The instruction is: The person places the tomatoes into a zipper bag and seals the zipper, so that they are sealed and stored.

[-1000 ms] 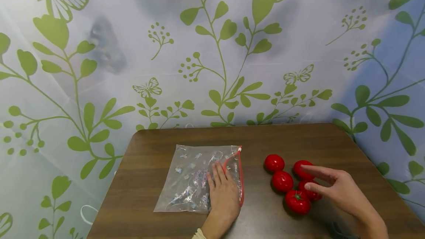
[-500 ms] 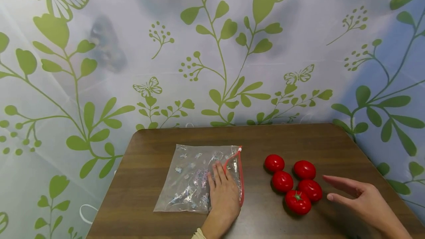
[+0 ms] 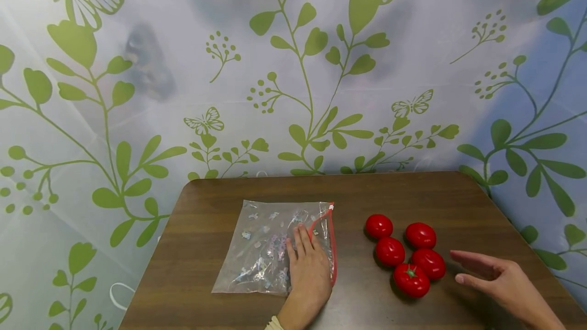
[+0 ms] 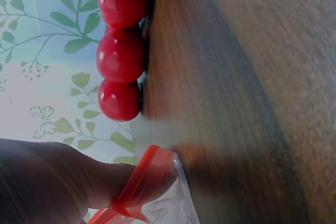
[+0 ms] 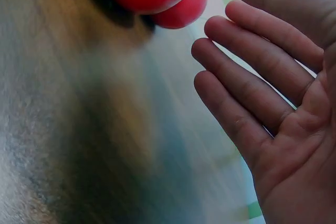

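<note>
A clear zip bag (image 3: 249,253) with small printed figures and a red zip edge (image 3: 334,253) lies flat on the table. My left hand (image 3: 308,276) rests on its right part, fingers extended. In the left wrist view, the thumb (image 4: 107,182) meets the red strip and its tip shows through it. Several shiny red tomatoes (image 3: 390,251) sit in a cluster right of the bag; the front one (image 3: 411,280) shows a green stem top. My right hand (image 3: 509,284) is just right of them, touching none, its fingers (image 5: 247,93) spread and holding nothing.
The brown wooden table (image 3: 220,190) has rounded far corners. Behind it hangs a pale curtain (image 3: 174,131) printed with green leaves and butterflies. A white loop of cord (image 3: 118,297) hangs beside the table's left edge.
My right hand has drawn back rightward from above the tomatoes to beside them. The left hand, bag and tomatoes have stayed put.
</note>
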Demonstrator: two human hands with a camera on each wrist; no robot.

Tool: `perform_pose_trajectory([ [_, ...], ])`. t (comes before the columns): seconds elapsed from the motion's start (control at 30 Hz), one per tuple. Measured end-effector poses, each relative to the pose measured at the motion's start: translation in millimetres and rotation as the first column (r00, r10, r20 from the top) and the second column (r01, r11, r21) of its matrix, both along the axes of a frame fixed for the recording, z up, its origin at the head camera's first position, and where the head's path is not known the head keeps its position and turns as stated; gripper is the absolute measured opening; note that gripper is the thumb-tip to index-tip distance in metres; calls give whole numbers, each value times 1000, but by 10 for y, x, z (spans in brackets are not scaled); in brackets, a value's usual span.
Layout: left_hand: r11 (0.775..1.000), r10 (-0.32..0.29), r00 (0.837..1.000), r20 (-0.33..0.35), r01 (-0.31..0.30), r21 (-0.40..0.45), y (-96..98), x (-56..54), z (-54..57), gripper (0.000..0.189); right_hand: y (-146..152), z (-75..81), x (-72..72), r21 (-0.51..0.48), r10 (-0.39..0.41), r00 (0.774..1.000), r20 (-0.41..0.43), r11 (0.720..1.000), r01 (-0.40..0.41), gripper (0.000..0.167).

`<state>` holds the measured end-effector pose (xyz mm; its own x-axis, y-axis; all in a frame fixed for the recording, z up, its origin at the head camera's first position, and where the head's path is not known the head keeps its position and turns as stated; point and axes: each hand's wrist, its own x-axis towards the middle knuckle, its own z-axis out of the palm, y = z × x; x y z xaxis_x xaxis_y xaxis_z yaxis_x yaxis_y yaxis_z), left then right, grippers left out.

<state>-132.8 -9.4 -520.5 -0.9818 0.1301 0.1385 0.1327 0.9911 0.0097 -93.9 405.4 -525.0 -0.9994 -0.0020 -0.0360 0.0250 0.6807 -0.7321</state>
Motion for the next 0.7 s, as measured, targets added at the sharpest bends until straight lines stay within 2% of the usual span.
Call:
perform_pose_trajectory([
  [0.23, 1000, -8, 1000, 13, 8, 5, -4, -4, 7, 99, 21, -119, -31, -59, 55, 997, -61, 997, -59, 49],
  [0.37, 1000, -12, 1000, 17, 12, 3, -9, -7, 7, 103, -9, -145, -59, -84, 52, 998, -25, 995, -54, 53],
  [0.47, 1000, -15, 1000, 17, 15, 5, -10, -8, 7, 105, -34, -154, -84, -66, 40, 999, 4, 997, -40, 56],
  [0.6, 1000, -14, 1000, 20, 13, 15, -7, -7, 13, 105, -62, -166, -109, -47, 41, 999, 10, 998, -41, 57],
  [0.7, 1000, -13, 1000, 25, 12, 18, -2, -5, 22, 102, -83, -178, -126, -71, 48, 999, 14, 996, -47, 56],
])
